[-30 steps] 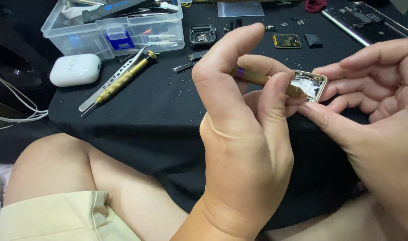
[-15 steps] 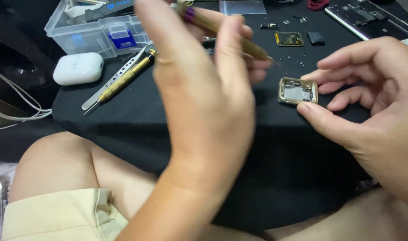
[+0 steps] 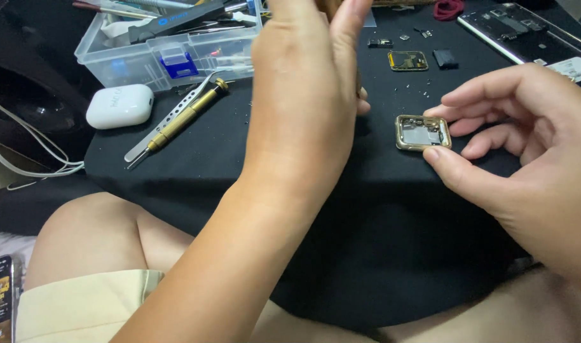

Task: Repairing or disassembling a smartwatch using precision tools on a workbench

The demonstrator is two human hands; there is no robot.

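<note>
clearly the right hand (image 3: 526, 140) pinches the small gold watch case (image 3: 423, 132) by its edges, steadying it flat on the black counter (image 3: 379, 222). the left hand (image 3: 306, 95) is raised; whether it grips anything i cannot tell.

The single head-worn camera looks steeply down, close over the black work mat (image 3: 379, 241) and lap.

Black mat (image 3: 341, 209) bears screwdriver (image 3: 185, 116), clear box (image 3: 176, 54).
</note>
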